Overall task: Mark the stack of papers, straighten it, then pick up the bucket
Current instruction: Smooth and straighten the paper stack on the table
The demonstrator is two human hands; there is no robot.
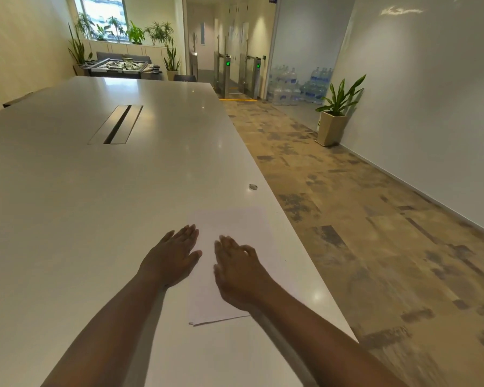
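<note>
- Lying flat on the white table [67, 191], near its right edge: the papers [229, 222], long axis running away from the person.
- Left hand [171, 258]: fingers straight and together, palm down, at the stack's left edge; whether it presses the sheets or the table just beside them cannot be told.
- Right hand [238, 272]: fingers spread and relaxed, over the stack's middle; blurred, so contact is uncertain. It holds nothing.
- Key relation: the stack sits directly under and between both hands, extending ahead of the fingertips. The right hand is the nearer to its centre; the left flanks its side.
- Near edge of the stack: a dark line [218, 321] shows along it, probably shadow or a slightly offset sheet, which suggests the straightening step is in hand.
- Small object [253, 186]: on the table beyond the stack, near the edge; too small to identify.
- Room: broad bare table to the left and ahead; to the right only a narrow margin before the drop to the floor [375, 219].
- Bucket: not visible.
</note>
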